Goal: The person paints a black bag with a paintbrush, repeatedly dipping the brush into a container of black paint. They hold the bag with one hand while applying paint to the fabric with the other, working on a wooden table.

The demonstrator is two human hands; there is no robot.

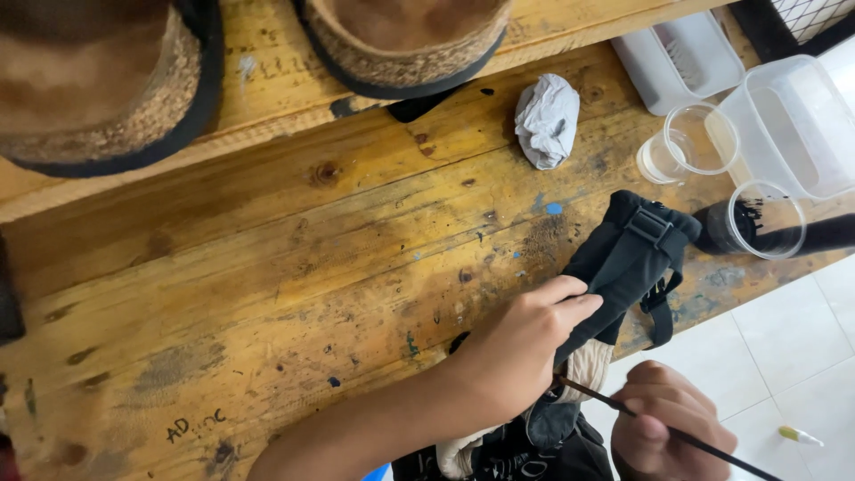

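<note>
Wooden bench (267,232), hands (521,343) on sandal (623,258).

Craft workshop, paint-stained wooden workbench (267,267), paint-smeared plastic cups (766,218), cork-soled sandals (98,89) on shelf

no packages, labels, signs, screens visible

1. our left hand (521,343) grips the black sandal (623,258) at the edge of the wooden workbench (294,267).
2. our right hand (668,428) holds a thin brush (659,428) against its sole.
3. a crumpled grey rag (546,120) and clear plastic cups (690,142) sit nearby.
</note>
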